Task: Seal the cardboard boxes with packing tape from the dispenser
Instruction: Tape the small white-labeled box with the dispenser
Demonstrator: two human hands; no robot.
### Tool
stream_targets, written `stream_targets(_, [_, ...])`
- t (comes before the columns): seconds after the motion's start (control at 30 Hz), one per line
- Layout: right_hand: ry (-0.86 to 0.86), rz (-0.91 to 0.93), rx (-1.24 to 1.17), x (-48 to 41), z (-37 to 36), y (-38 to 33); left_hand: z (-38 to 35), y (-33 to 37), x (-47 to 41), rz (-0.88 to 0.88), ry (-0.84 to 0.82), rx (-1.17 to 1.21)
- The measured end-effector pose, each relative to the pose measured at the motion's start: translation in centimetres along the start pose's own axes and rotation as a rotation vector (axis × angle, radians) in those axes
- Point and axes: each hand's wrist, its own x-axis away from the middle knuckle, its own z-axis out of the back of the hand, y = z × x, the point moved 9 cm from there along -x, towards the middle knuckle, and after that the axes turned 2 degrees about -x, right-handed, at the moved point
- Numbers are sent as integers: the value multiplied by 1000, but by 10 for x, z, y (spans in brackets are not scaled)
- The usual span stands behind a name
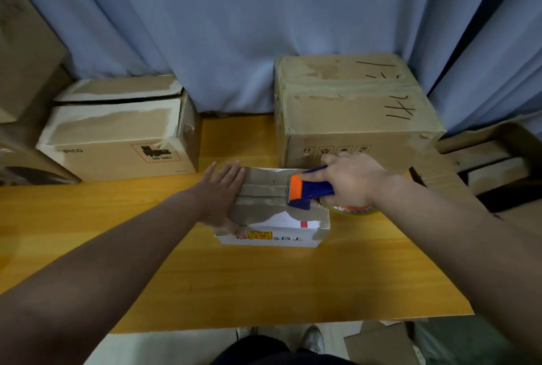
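Head view: right hand [352, 180] grips dispenser [311, 190], mostly hiding its roll [356, 210]; flat left hand [220, 194] presses box [265, 181].

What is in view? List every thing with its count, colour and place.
small box: 1, white and brown, middle of table
tape dispenser: 1, blue and orange, on the small box's top, right end
tape roll: 1, clear with an orange core, on the dispenser
large box: 1, brown, taped, far right of table
torn box: 1, brown with a torn white top, far left of table
table: 1, yellow wood, centre
curtain: 1, blue, behind table
stacked boxes: at least 2, brown, left edge
open boxes: count unclear, brown, right edge
left grip: 1, flat on the small box's left end
right grip: 1, holds the tape dispenser
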Motion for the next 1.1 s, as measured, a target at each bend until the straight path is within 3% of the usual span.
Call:
stream_targets(0.23, [23,19,12,-2,0,-4,14,85,-16,-123,159,185])
stream_targets(0.33, [25,9,0,-3,-1,0,8,53,-7,-132,212,148])
stream_targets(0.47, [48,10,-17,-2,-2,1,-13,10,9,-56,120,101])
stream_targets(0.73, [55,15,-9,2,-1,0,34,58,-38,-90,24,194])
stream_targets(1.1, [49,41,-42,13,9,5,23,24,-22,-65,96,141])
